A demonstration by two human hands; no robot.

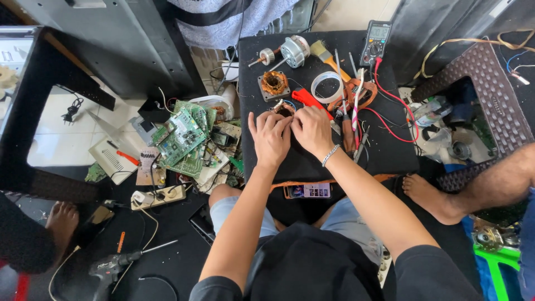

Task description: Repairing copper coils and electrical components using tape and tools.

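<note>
Cluttered tiled flooring surrounds a low black counter [312, 161] where repair gear is spread within easy reach. Both hands meet near its middle: the left hand [271, 137] and right hand [312, 129] have their fingers curled closed around a small copper-wound coil [283, 107], pinching it between them, apparently so the fine wire can be worked close up; it lies mostly hidden beneath the knuckles. Just beyond it sit a second wound stator [275, 83], a small grey motor [293, 51], a roll of clear tape [327, 87], a paintbrush [329, 57] and a multimeter [376, 42] with its red lead [397, 106] trailing across the counter. A heap of green circuit boards [186, 136] lies on the floor to the left.
</note>
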